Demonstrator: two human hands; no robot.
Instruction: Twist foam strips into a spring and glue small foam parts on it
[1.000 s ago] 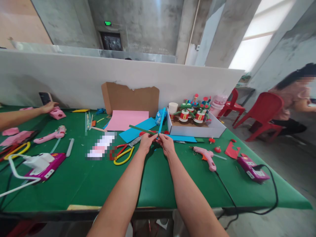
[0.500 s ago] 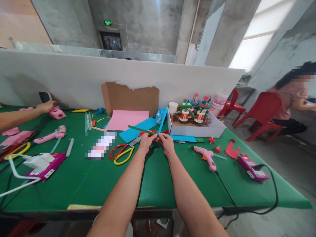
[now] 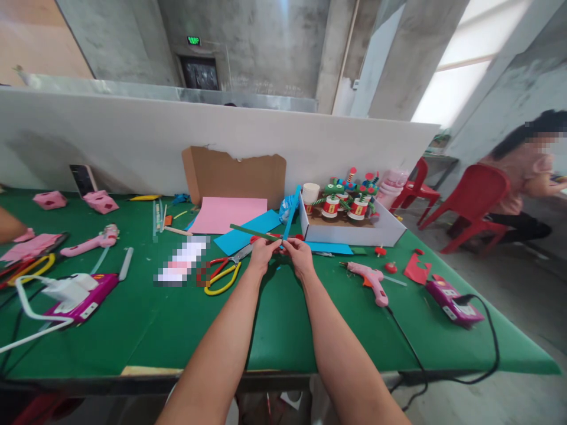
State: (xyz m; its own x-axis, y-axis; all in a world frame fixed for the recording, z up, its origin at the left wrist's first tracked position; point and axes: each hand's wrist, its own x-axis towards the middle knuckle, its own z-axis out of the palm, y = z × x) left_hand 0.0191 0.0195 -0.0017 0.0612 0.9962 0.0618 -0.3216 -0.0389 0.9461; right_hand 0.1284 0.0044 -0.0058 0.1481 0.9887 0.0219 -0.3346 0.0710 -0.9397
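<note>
Over the table's middle, my left hand point(image 3: 264, 252) pinches a green paper strip point(image 3: 248, 231) that sticks out to the left. Close beside it, my right hand point(image 3: 299, 255) is closed on a blue paper strip point(image 3: 291, 212) pointing up and slightly right. The two strips meet at my fingertips, where fingers hide the joint. Left of my hands lie scissors point(image 3: 221, 278) with red and yellow handles. Behind the hands are blue paper sheets point(image 3: 248, 231) and a pink sheet point(image 3: 230, 215). Something red lies partly hidden behind my fingers.
A white box point(image 3: 354, 235) holds several cup figures point(image 3: 331, 206). To the right are a pink glue gun point(image 3: 374, 280) and a purple power strip point(image 3: 454, 304). Another glue gun point(image 3: 91, 243) and power strip point(image 3: 91, 304) lie left, near a co-worker's arm point(image 3: 9, 226). A phone point(image 3: 82, 179) leans on the partition.
The co-worker's arm has drawn back left from the phone, uncovering a pink folded paper shape. My blue strip has tilted slightly right; my hands have hardly moved.
</note>
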